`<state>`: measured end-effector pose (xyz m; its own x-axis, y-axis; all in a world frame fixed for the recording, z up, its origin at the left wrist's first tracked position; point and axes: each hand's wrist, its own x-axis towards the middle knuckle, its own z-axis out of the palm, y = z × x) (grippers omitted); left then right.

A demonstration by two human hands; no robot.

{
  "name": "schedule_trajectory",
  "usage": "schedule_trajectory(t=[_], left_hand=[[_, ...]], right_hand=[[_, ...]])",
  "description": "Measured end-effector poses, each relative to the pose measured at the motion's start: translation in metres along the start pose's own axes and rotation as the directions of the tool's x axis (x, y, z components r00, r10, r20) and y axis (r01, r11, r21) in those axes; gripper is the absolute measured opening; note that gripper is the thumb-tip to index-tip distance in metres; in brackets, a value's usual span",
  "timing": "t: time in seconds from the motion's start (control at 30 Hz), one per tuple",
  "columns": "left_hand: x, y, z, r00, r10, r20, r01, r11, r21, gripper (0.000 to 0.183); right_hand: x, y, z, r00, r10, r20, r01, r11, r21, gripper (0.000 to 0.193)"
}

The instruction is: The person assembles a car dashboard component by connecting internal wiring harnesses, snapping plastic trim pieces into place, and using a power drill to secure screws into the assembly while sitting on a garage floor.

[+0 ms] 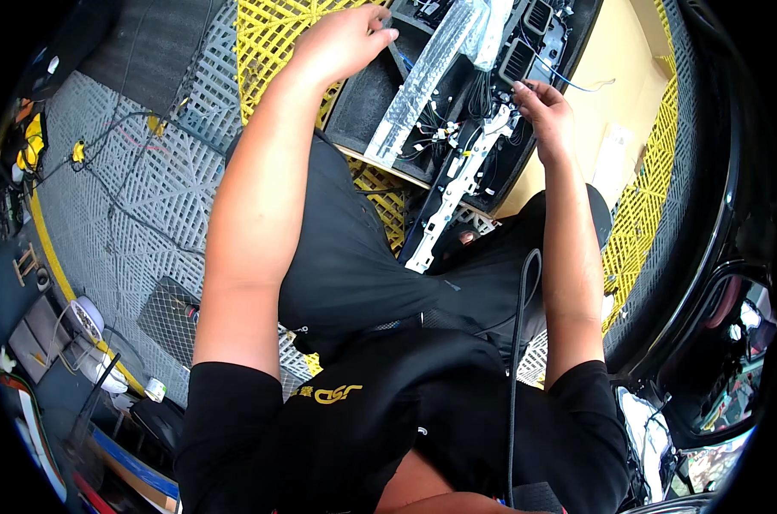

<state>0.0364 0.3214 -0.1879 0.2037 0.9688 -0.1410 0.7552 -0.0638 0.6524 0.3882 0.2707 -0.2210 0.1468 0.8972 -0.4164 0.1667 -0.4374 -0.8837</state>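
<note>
Honestly the white rail (464, 177) looks light but stiff, best held mid-length; left hand (341, 41) grip's loosely parted, right hand (544, 113) grip's narrow, can't tell on what

2 hands (341, 43), 2 blk rect. vents (518, 62), 1 lg. wht bracket (462, 182)

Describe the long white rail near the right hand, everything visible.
The long, narrow white rail looks rigid, perhaps plastic or painted metal; the material can't be confirmed. Its edges are irregular, with notches, tabs and small openings along its length. It lies diagonally, its lower end between the person's black-trousered legs, its wider upper end among black wires and below the right hand. Whether that hand touches it is unclear. No break is visible at this scale.
</note>
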Motion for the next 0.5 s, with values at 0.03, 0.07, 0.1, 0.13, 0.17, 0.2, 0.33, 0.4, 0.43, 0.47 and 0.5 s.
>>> schedule_trajectory(t=[0.03,0.07,0.1,0.13,0.17,0.2,0.33,0.4,0.43,0.47,0.5], left_hand=[[0.002,-0.002,0.000,1.000,0.007,-0.012,-0.008,1.000,-0.022,0.054],[0.003,0.029,-0.021,0.988,-0.081,0.135,0.080,0.997,0.015,0.042],[0.006,0.024,-0.014,0.994,-0.056,0.094,0.058,0.998,-0.017,0.042],[0.006,0.017,-0.010,0.998,-0.040,0.040,0.042,0.998,-0.041,0.042],[0.007,0.019,-0.006,1.000,-0.014,-0.003,0.013,0.997,-0.073,0.042],[0.012,0.019,-0.006,0.998,-0.039,0.043,0.041,0.998,-0.049,0.042],[0.024,0.002,-0.001,0.998,-0.036,0.055,0.044,0.990,-0.137,0.053],[0.035,-0.025,0.013,0.999,0.033,0.001,-0.033,0.998,-0.048,0.056],[0.034,-0.023,0.010,1.000,0.013,0.022,-0.012,0.999,-0.040,0.057],[0.035,-0.021,0.009,0.999,0.005,0.038,-0.003,0.999,-0.051,0.058],[0.035,-0.018,0.010,0.999,-0.008,0.043,0.010,0.999,-0.038,0.059]], right_hand=[[-0.001,0.000,0.001,0.999,0.037,-0.006,-0.037,0.999,0.009,0.035],[-0.003,0.003,0.000,0.998,0.057,-0.024,-0.056,0.998,0.032,0.032],[-0.006,0.008,-0.001,0.996,0.078,-0.042,-0.076,0.996,0.055,0.030],[-0.009,0.012,0.002,0.995,0.092,-0.047,-0.088,0.993,0.081,0.027],[-0.012,0.021,-0.002,0.988,0.133,-0.079,-0.126,0.988,0.089,0.026],[-0.015,0.032,-0.005,0.978,0.175,-0.112,-0.164,0.981,0.099,0.025],[-0.039,0.075,0.004,0.912,0.236,-0.337,-0.245,0.969,0.015,0.035],[-0.050,0.105,0.018,0.881,0.298,-0.366,-0.331,0.943,-0.028,0.037],[-0.053,0.114,0.022,0.886,0.326,-0.329,-0.364,0.929,-0.059,0.041],[-0.056,0.120,0.027,0.888,0.356,-0.290,-0.395,0.914,-0.087,0.045],[-0.057,0.125,0.030,0.888,0.387,-0.249,-0.424,0.898,-0.118,0.049]])
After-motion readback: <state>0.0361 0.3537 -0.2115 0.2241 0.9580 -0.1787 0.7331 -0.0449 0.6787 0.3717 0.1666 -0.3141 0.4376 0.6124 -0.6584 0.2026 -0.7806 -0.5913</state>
